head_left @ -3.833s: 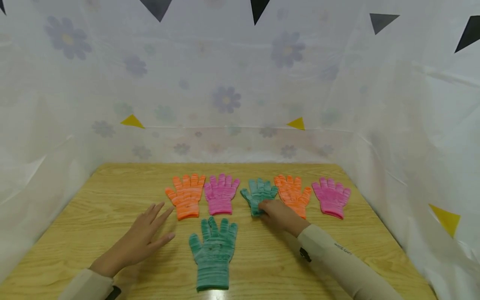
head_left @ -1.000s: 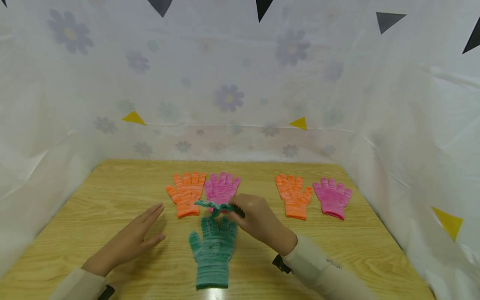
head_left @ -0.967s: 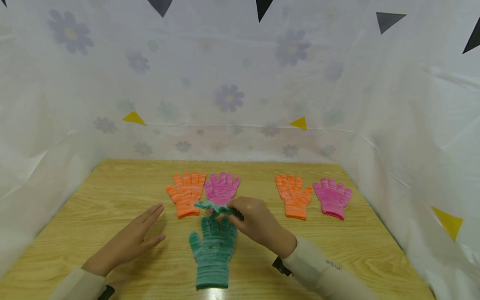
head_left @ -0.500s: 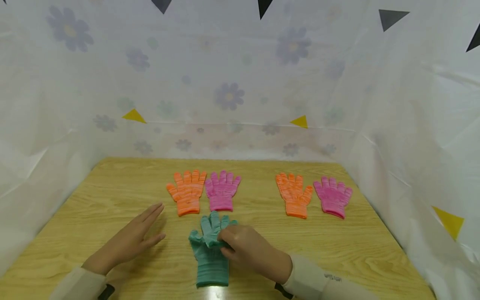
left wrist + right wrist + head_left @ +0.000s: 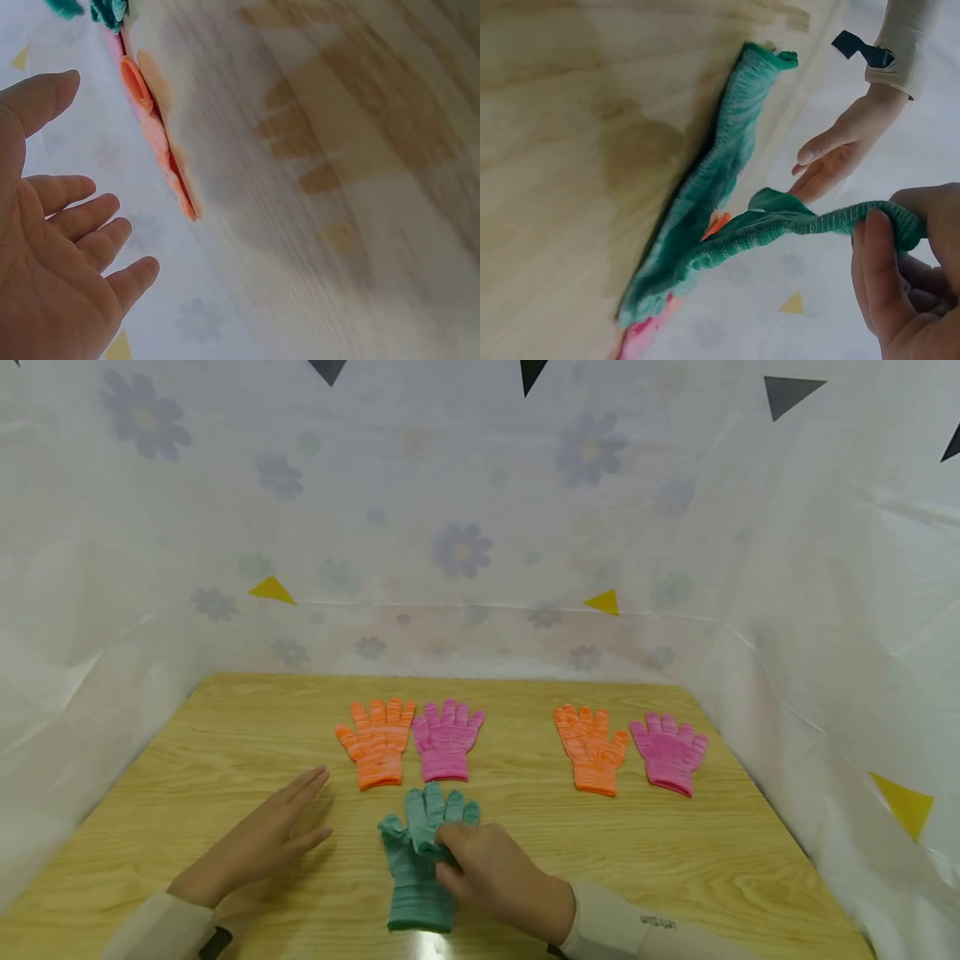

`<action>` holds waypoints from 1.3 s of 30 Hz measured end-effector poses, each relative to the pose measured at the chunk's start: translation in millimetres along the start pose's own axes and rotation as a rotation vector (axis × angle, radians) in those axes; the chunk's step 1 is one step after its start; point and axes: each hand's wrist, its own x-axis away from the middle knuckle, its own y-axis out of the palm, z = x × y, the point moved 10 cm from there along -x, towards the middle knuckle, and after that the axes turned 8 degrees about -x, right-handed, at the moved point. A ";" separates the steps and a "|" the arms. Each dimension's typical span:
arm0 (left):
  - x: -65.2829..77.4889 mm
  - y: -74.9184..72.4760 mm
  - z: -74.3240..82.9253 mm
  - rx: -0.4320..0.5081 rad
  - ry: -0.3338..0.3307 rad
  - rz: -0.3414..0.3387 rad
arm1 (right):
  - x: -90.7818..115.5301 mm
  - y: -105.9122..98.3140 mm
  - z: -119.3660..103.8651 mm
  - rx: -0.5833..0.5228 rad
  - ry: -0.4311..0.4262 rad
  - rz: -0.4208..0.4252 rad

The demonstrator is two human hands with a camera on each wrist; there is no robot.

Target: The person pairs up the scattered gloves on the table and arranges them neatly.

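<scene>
My right hand pinches a green knit glove by its cuff. In the right wrist view that glove slants from the thumb and fingers down to a second green glove, its finger end against it. The second green glove lies palm-flat on the table, cuff toward me, its upper part covered by the held one. Off to the left, my left hand hovers over the table with straight fingers and nothing in it; the left wrist view shows its bare palm.
On the wooden table, an orange glove and a pink glove lie side by side behind the green pair. Another orange glove and pink glove lie farther right. White flowered sheeting encloses the back and sides.
My right hand has lifted the green glove out of the back row, carried it left and toward me, and lowered it over the other green glove. The left hand has barely moved.
</scene>
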 end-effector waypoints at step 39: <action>2.1 4.0 -0.3 0.012 -0.021 -0.027 | -24.6 67.0 5.2 0.170 -0.151 -0.389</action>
